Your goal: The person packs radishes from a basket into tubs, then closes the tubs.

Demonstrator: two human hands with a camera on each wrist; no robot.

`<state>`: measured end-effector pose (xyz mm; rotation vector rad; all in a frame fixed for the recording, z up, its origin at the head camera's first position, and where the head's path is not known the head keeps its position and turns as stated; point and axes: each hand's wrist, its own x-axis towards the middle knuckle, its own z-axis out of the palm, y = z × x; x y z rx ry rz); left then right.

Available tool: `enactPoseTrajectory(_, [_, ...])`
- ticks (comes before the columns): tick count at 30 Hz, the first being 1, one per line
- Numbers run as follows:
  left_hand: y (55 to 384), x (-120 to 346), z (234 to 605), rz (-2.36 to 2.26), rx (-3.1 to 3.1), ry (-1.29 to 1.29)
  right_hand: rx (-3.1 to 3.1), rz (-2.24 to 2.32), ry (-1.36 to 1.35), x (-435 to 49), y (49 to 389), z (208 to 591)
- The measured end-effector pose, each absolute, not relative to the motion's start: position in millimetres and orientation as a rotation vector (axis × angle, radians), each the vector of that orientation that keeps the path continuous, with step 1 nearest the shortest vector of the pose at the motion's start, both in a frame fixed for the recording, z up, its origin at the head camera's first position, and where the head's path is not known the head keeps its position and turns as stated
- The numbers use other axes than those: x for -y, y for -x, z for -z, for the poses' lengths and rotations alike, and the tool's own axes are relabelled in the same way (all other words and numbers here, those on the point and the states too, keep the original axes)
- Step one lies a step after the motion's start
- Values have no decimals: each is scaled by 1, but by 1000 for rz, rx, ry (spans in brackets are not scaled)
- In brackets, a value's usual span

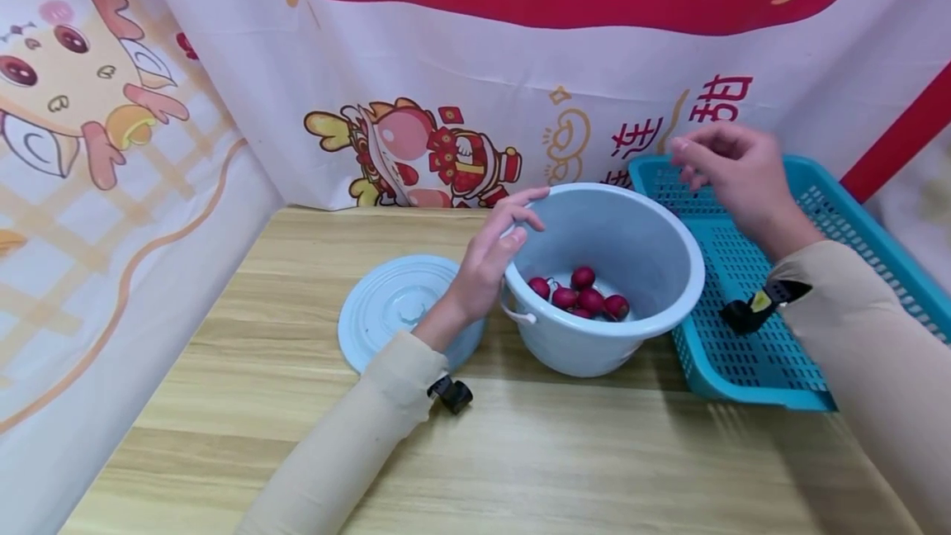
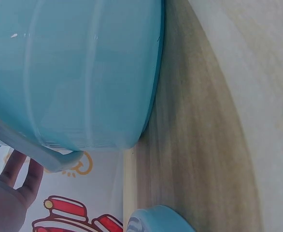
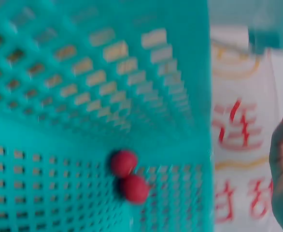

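In the head view, a light blue bucket (image 1: 579, 353) stands upright on the table with several red radishes (image 1: 590, 301) at its bottom. My left hand (image 1: 486, 258) holds the bucket's left rim, above its pale handle (image 1: 520, 317). The left wrist view has the bucket's ribbed side (image 2: 74, 72) close up. Raised over the back of a teal basket (image 1: 743, 392), my right hand (image 1: 739, 176) has loosely bent fingers, with no radish visible in them. Two radishes (image 3: 134, 188) lie in a corner of the basket in the right wrist view.
A round light blue lid (image 1: 386, 304) lies on the wooden table (image 1: 245, 411), left of the bucket and partly behind my left forearm. The basket stands close against the bucket's right side. A printed cloth (image 1: 475, 64) hangs along the table's back edge.
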<state>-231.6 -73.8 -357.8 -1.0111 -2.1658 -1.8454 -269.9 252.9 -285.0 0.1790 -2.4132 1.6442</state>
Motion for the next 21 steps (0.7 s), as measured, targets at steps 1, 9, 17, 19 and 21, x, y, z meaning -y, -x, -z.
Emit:
enactPoseTrajectory(1, [231, 74, 358, 1846, 2166, 1012, 2424, -1641, -117, -259, 274, 288])
enactPoseTrajectory(9, [230, 75, 356, 1839, 2175, 1003, 2826, -1254, 167, -290, 295, 319])
enactPoseTrajectory(17, [231, 74, 355, 1828, 2178, 1013, 3065, -1147, 134, -292, 306, 340])
enactPoseTrajectory(19, [231, 74, 355, 1830, 2180, 1014, 3088, -1133, 114, -294, 307, 343])
enactPoseTrajectory(21, [231, 74, 355, 1833, 2181, 1013, 3111, -1119, 95, -295, 307, 344])
